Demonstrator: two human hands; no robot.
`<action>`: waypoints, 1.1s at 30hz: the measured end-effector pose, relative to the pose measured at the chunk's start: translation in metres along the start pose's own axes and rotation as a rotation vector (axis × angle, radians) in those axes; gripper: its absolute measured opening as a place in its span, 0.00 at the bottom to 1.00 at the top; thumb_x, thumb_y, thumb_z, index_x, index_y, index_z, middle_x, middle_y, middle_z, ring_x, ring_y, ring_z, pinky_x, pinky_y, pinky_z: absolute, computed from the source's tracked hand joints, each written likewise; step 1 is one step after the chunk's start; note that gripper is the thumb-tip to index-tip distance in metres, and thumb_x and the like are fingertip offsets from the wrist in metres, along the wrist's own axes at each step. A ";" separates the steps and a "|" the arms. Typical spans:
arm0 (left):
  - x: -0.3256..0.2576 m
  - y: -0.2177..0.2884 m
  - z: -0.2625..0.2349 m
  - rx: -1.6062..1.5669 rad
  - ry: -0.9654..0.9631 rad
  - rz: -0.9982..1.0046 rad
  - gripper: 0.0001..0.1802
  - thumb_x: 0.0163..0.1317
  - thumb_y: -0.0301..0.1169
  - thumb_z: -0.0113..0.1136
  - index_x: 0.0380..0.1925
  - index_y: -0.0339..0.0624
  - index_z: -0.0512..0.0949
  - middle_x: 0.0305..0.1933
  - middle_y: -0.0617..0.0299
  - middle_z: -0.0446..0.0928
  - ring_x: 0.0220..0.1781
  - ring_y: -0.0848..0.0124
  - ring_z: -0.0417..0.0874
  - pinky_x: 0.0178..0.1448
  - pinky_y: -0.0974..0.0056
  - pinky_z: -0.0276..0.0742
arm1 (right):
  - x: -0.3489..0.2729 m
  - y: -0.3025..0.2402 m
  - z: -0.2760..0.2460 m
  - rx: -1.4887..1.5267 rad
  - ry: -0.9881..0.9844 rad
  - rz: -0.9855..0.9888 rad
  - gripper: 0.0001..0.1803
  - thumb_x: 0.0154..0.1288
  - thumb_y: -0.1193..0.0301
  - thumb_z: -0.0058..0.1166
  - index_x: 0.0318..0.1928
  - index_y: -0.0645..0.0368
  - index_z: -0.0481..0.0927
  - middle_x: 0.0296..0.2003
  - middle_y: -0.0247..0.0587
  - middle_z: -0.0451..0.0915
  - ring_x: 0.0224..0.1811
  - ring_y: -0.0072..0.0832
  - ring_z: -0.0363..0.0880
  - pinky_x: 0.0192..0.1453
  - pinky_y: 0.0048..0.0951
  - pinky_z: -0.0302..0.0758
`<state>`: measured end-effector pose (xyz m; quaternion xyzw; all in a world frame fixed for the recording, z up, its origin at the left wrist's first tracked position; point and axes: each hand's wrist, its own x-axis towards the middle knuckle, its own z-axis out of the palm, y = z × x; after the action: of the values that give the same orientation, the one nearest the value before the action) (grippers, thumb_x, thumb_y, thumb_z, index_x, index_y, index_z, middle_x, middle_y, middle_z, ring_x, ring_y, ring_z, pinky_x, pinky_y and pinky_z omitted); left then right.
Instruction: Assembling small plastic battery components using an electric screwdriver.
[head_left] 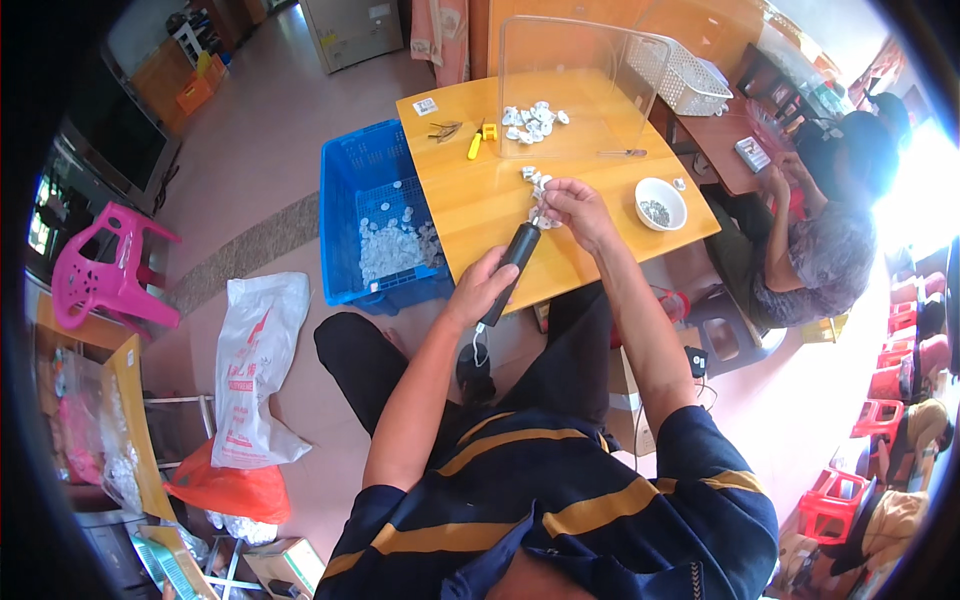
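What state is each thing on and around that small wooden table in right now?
Black cylindrical power screwdriver: gripped by left hand, tip against the part.
Small white plastic part: pinched in right hand.
White round bowl: holding small dark pieces.
Blue plastic crate: partly filled with white parts.
Clear plastic shield: standing upright.

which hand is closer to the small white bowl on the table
Right. The right hand is just left of the white bowl; the left hand sits farther away, gripping the black tool.
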<state>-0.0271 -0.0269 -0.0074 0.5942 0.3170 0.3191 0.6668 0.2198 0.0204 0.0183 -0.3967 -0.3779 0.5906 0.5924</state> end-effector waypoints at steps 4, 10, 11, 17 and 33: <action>0.000 0.003 0.002 -0.019 -0.016 -0.008 0.23 0.71 0.41 0.55 0.59 0.35 0.72 0.35 0.62 0.76 0.31 0.75 0.79 0.38 0.68 0.80 | 0.000 -0.006 -0.001 -0.079 -0.020 0.054 0.11 0.71 0.75 0.58 0.52 0.61 0.79 0.43 0.40 0.84 0.43 0.28 0.85 0.48 0.25 0.83; -0.001 -0.003 0.000 -0.046 0.026 0.024 0.24 0.72 0.40 0.55 0.61 0.35 0.70 0.36 0.62 0.76 0.33 0.75 0.79 0.38 0.68 0.80 | -0.004 -0.007 0.014 -0.151 0.132 0.027 0.15 0.71 0.70 0.59 0.55 0.63 0.78 0.44 0.37 0.84 0.42 0.25 0.84 0.47 0.25 0.82; -0.002 -0.005 0.000 -0.046 0.025 0.023 0.24 0.72 0.40 0.55 0.61 0.35 0.70 0.36 0.62 0.76 0.33 0.75 0.79 0.38 0.68 0.80 | -0.006 -0.004 0.013 -0.151 0.132 0.028 0.15 0.71 0.70 0.59 0.55 0.63 0.78 0.44 0.37 0.84 0.42 0.25 0.84 0.47 0.25 0.82; -0.001 -0.005 0.001 -0.171 0.067 0.035 0.25 0.72 0.40 0.55 0.63 0.36 0.69 0.39 0.61 0.76 0.38 0.76 0.80 0.39 0.68 0.82 | -0.022 0.027 -0.003 -0.849 0.264 -0.175 0.11 0.65 0.69 0.63 0.45 0.60 0.85 0.40 0.41 0.83 0.39 0.27 0.84 0.44 0.30 0.81; -0.004 -0.005 0.001 -0.122 0.082 0.058 0.25 0.72 0.41 0.56 0.61 0.36 0.70 0.39 0.61 0.77 0.37 0.77 0.79 0.38 0.69 0.81 | -0.034 0.025 0.018 -1.180 0.116 -0.383 0.11 0.62 0.73 0.59 0.46 0.54 0.85 0.46 0.47 0.81 0.45 0.45 0.82 0.52 0.40 0.79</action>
<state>-0.0287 -0.0311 -0.0121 0.5477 0.3066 0.3808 0.6790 0.1929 -0.0131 0.0030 -0.6138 -0.6724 0.1430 0.3882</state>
